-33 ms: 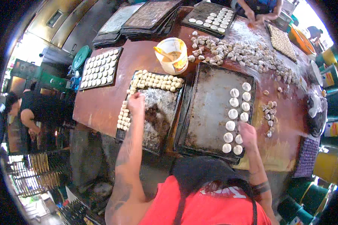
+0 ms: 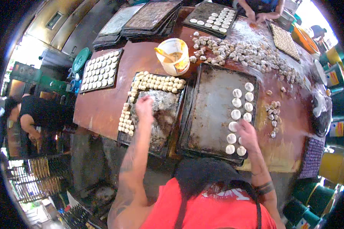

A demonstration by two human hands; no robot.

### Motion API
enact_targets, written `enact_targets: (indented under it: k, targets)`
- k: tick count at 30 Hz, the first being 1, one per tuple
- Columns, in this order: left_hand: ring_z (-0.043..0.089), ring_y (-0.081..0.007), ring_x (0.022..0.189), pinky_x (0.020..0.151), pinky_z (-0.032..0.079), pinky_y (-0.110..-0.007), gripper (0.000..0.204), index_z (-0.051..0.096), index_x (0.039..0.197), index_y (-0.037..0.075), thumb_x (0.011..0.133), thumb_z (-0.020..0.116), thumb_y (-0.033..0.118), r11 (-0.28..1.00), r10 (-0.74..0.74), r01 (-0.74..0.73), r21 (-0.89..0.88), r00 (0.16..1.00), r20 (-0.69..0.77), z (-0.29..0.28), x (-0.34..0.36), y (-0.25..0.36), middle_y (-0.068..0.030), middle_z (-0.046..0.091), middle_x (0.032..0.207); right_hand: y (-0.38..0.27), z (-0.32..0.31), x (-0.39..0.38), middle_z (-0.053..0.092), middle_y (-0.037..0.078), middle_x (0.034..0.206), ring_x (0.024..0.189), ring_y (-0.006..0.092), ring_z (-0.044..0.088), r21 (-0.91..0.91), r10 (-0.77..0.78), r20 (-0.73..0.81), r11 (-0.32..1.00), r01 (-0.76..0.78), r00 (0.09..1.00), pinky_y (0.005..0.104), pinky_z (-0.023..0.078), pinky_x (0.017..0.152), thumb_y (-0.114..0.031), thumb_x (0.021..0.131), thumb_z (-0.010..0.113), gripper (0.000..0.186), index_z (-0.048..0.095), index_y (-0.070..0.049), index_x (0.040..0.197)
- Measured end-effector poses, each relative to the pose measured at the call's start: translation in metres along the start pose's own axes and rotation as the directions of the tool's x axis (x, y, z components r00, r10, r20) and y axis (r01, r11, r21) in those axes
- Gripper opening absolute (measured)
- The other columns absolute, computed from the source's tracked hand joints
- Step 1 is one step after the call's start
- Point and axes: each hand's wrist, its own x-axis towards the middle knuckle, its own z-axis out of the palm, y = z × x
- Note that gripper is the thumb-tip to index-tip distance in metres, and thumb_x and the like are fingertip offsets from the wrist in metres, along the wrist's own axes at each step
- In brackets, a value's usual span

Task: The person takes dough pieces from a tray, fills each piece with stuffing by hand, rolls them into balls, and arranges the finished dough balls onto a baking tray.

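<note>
My left hand [image 2: 144,106] is closed in a pinch over the dark, floury tray [image 2: 158,122], beside rows of small dough balls [image 2: 166,84]; what is between the fingers is hidden. My right hand [image 2: 245,131], fingers curled, is at the flattened pale dough discs [image 2: 236,102] on the right tray [image 2: 210,110]; I cannot make out whether it holds one. A white bucket [image 2: 172,57] with yellow filling and a utensil stands behind the trays.
Floured lumps [image 2: 248,57] spread across the brown table [image 2: 99,114]. Stacked trays [image 2: 149,17] and filled trays [image 2: 101,70] line the back and left. A co-worker's hands [image 2: 261,17] work at the far side; another person [image 2: 38,118] is at the left.
My left hand has moved slightly to the right over its tray. My right hand has shifted left onto the column of discs.
</note>
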Motion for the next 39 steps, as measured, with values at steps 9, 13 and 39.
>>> enact_targets:
  k: [9,13,39]
  targets:
    - [0.069,-0.0175,0.097,0.087,0.059,-0.031,0.029,0.062,0.124,0.0,0.097,0.071,0.005,0.867,-0.387,0.498,0.015,0.655,0.649,0.125,-0.207,0.066,-0.0108,0.07,0.111,-0.075,0.06,0.012,0.069,0.012,0.103,0.097,0.0273,0.068,-0.171,-0.606,0.021,0.781,0.601,0.795,0.0364,0.055,0.086,-0.005,0.091,0.071,0.023,0.066,0.0,0.113]
    - [0.065,-0.0145,0.105,0.093,0.055,-0.028,0.03,0.062,0.128,0.0,0.1,0.068,0.011,0.874,-0.35,0.484,-0.035,0.68,0.644,0.129,-0.232,0.074,-0.0072,0.069,0.113,-0.075,0.062,-0.003,0.065,0.014,0.112,0.105,0.0291,0.066,-0.268,-0.606,-0.068,0.777,0.57,0.793,0.0375,0.055,0.087,0.001,0.086,0.071,0.034,0.067,-0.003,0.119]
    - [0.07,-0.0172,0.096,0.083,0.058,-0.031,0.043,0.064,0.124,0.001,0.088,0.083,0.014,0.916,-0.322,0.388,0.099,0.567,0.758,0.188,-0.245,0.11,-0.0051,0.071,0.109,-0.089,-0.013,-0.005,0.069,0.013,0.129,0.125,0.0336,0.063,-0.186,-0.672,-0.088,0.736,0.651,0.735,0.0423,0.053,0.101,-0.008,0.076,0.085,0.034,0.068,-0.006,0.106]
